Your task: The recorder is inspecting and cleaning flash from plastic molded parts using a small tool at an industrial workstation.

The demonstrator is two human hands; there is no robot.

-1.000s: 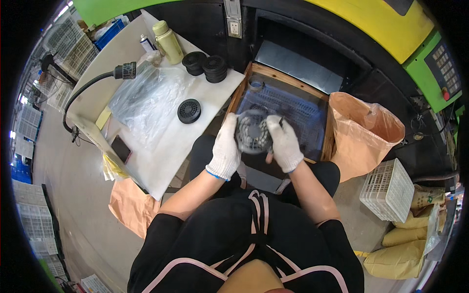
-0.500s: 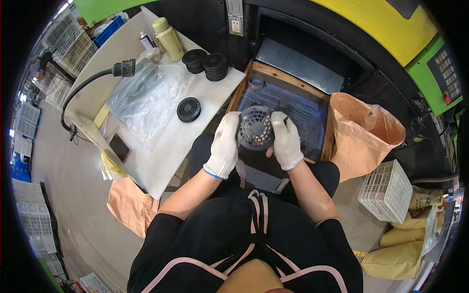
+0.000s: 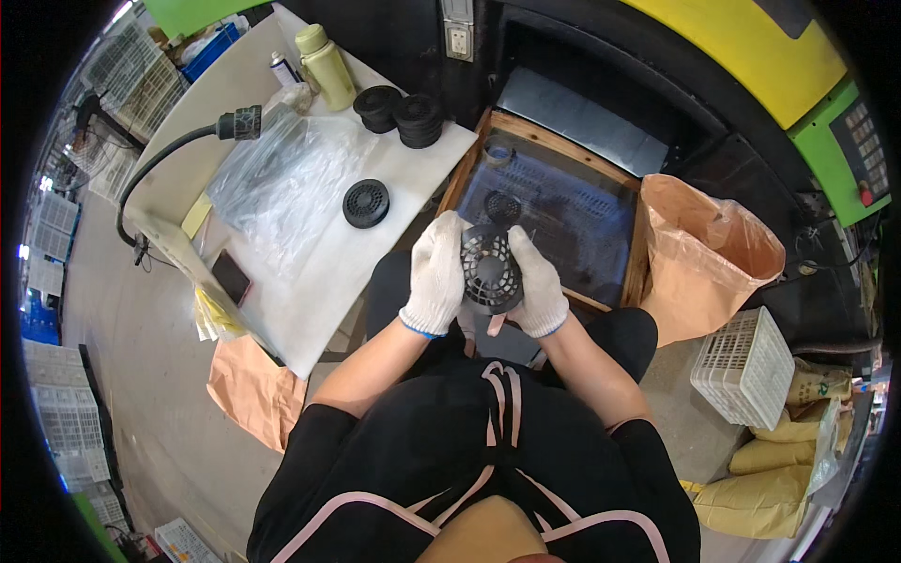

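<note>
— Two gloved hands are sharing one part?
— Yes. The left hand [image 3: 435, 274] is wrapping its grip around the left rim of a round black grille [image 3: 490, 269] with radial slots; the right hand [image 3: 537, 286] is clasping the right rim.
— Where?
— It is hovering above the lap, before the wooden tray [image 3: 638, 246].

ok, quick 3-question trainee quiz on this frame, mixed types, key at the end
1. True or false: both gloved hands hold the round black grille part.
2. Where does the lone black disc lie? A) on the white table B) in the wooden tray C) in the white basket
3. Fill in: the tan bag stands to the tray's ____ side.

Key: 1 true; 2 A; 3 right. The left hand and right hand each grip one side.
</note>
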